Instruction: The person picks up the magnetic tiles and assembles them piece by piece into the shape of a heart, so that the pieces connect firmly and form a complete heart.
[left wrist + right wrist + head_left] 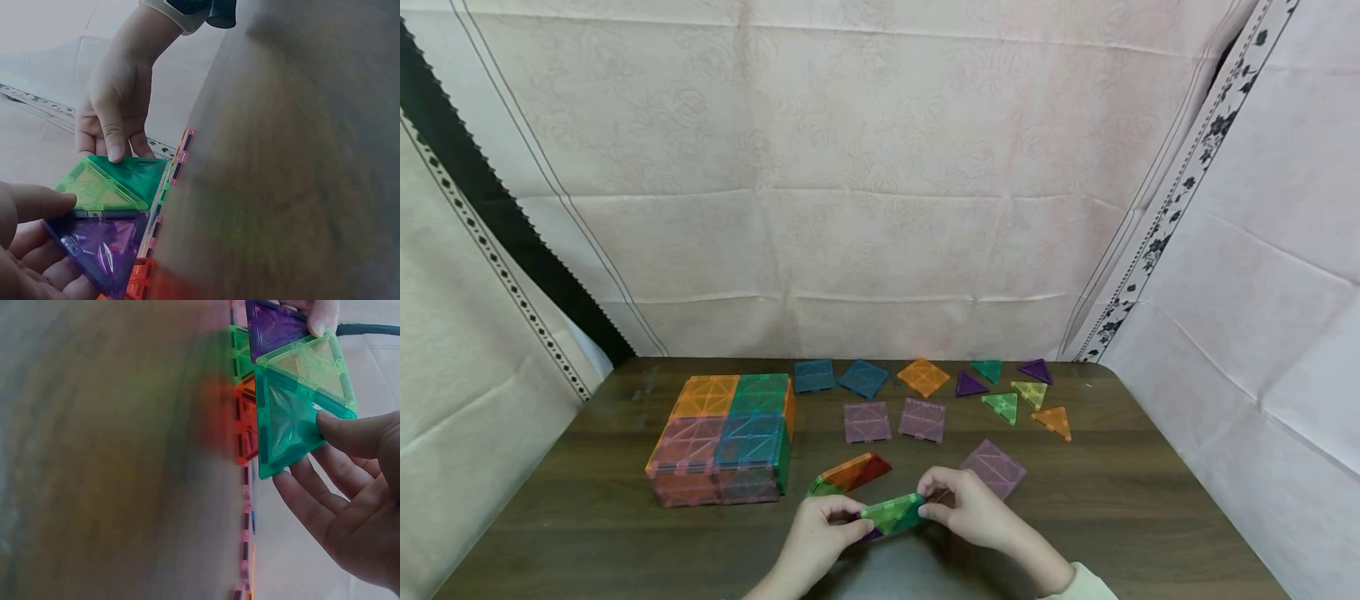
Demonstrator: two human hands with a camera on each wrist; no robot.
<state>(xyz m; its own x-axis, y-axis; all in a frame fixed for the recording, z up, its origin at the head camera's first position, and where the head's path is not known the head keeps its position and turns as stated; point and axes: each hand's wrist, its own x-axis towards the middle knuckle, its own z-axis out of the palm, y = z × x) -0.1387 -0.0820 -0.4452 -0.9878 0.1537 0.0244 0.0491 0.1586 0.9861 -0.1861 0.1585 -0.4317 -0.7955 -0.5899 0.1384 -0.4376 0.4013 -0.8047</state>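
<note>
Above the near part of the table, both hands hold a joined piece of see-through magnetic triangle tiles. My left hand [822, 529] pinches its left end, thumb on the yellow-green triangle [100, 189], fingers behind the purple triangle [103, 247]. At the other end my right hand [966, 507] grips the teal-green triangle [284, 422] between thumb and fingers. The three triangles meet edge to edge in the right wrist view. Just behind the hands stands a red, orange and green tile piece [856, 472], its lower part hidden by the left hand.
A box built of square tiles [718, 442] stands on the left. Blue squares [863, 379], an orange square [923, 377] and pink squares [867, 422] lie at the middle and back. Loose triangles [1002, 407] lie at back right. One pink square [995, 468] is beside the right hand.
</note>
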